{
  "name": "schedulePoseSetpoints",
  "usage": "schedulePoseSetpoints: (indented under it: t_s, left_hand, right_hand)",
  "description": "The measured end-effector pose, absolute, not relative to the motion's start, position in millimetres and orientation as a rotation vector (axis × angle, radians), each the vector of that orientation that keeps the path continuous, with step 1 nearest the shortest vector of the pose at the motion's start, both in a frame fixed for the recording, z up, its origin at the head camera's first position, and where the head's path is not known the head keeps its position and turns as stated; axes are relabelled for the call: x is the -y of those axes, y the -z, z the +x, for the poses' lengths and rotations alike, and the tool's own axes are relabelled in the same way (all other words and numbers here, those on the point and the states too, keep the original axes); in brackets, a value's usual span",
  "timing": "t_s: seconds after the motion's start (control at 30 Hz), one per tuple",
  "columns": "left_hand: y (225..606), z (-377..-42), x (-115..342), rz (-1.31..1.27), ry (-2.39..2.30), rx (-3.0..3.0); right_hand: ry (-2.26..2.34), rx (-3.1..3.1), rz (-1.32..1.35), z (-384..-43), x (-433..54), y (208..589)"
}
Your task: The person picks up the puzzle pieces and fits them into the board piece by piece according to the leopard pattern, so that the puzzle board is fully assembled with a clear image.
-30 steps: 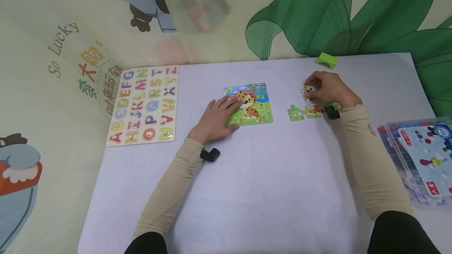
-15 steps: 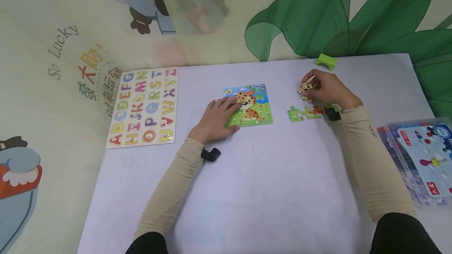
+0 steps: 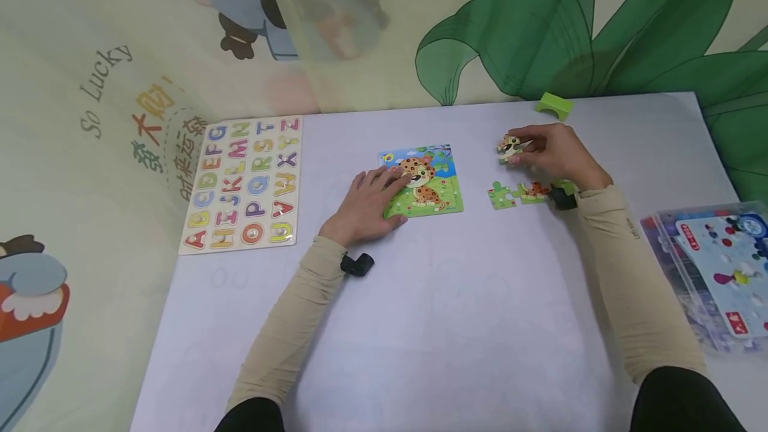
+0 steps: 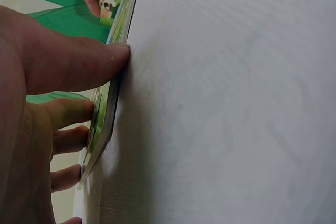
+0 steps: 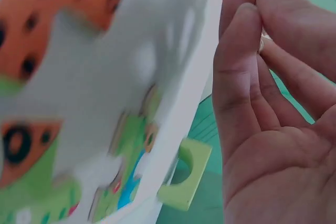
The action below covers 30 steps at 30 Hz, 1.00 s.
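My left hand [image 3: 367,204] rests on the left side of the leopard puzzle board [image 3: 433,187], fingers spread and thumb at its near edge. In the left wrist view the thumb and fingertips touch the board's edge and top. To the right, my right hand [image 3: 558,152] pinches a leopard-face puzzle piece [image 3: 509,147] between thumb and fingers, held above the table. Just nearer lie a green puzzle piece [image 3: 501,196] and a green-and-orange piece [image 3: 533,193] side by side. Another green piece [image 3: 564,186] shows partly behind the right wrist camera.
An alphabet board [image 3: 243,185] lies at the table's left. A green arch block [image 3: 555,106] stands by the far edge, beyond my right hand. At the right edge sits a clear plastic box [image 3: 708,272] with a printed card on it. A printed curtain hangs behind the table.
My right hand has moved a little to the left with the leopard-face piece, which has turned so its face shows more. My left hand has stayed on the board.
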<state>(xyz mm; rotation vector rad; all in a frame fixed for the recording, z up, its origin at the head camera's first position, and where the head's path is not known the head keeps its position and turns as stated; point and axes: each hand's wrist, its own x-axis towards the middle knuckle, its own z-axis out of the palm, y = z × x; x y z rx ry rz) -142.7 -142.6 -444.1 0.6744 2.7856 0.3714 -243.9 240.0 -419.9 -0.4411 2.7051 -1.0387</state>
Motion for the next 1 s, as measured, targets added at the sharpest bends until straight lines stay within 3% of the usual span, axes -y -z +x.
schedulePoseSetpoints:
  t_s: [0.23, 0.73, 1.0]
  left_hand:
    - [443, -144, 141, 0.665, -0.371, -2.777]
    - [445, -141, 143, 0.643, -0.441, -2.771]
    - [447, -141, 145, 0.661, -0.462, -2.776]
  right_hand:
    - [1.174, -2.625, -0.429, -238, -214, 420]
    - [1.191, -2.524, -0.703, -232, -130, 442]
    - [1.171, -2.446, -0.733, -232, -109, 440]
